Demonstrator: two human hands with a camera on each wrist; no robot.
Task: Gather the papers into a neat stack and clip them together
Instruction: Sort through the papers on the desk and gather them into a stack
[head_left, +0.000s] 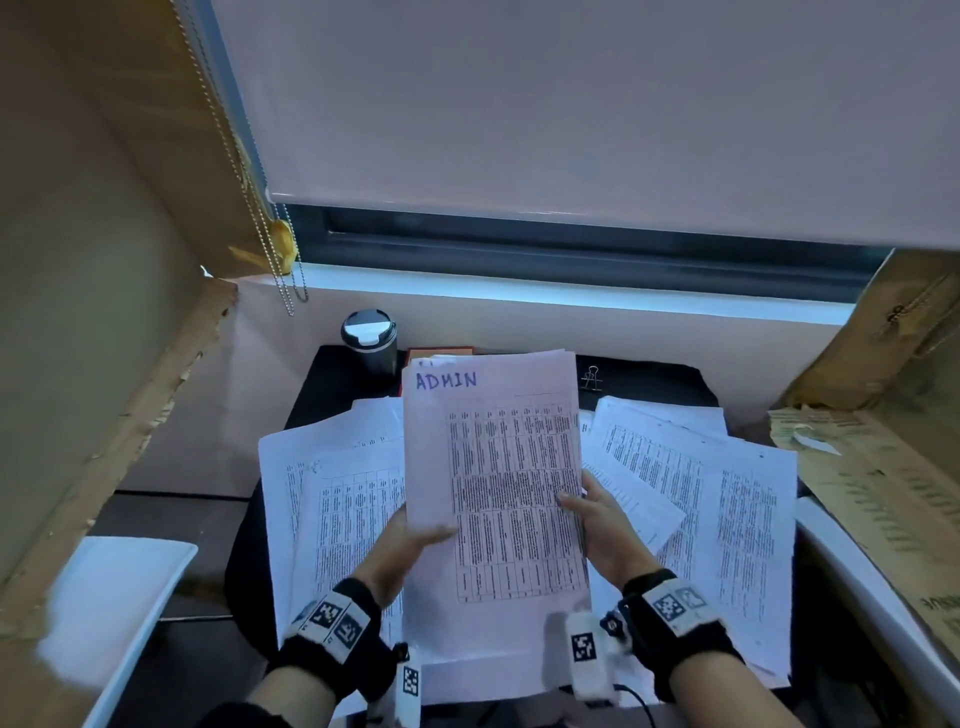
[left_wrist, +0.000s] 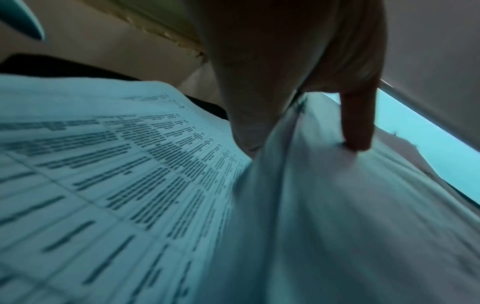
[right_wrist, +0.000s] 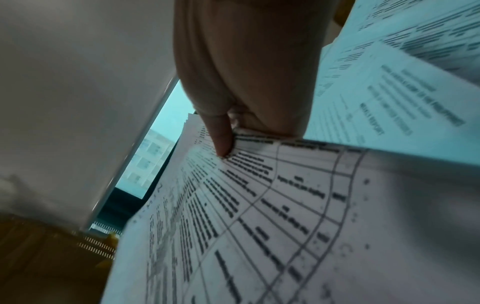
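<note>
Dark bench (head_left: 649, 376) under a window with its blind (head_left: 571, 104) drawn low. Left hand (head_left: 410, 540) and right hand (head_left: 597, 512) each clamp an edge of the held stack (head_left: 493, 483), thumbs on top, top sheet marked "ADMIN". Loose papers (head_left: 691, 467) fan across the bench to either side of the hands. Binder clip (head_left: 591, 378) lies beyond the right hand; tumbler (head_left: 370, 338) beyond the left. Cardboard (head_left: 883, 467) flanks both sides.

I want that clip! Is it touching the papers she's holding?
Cannot tell: in the head view the clip sits just beside the held papers, overlap unclear.
</note>
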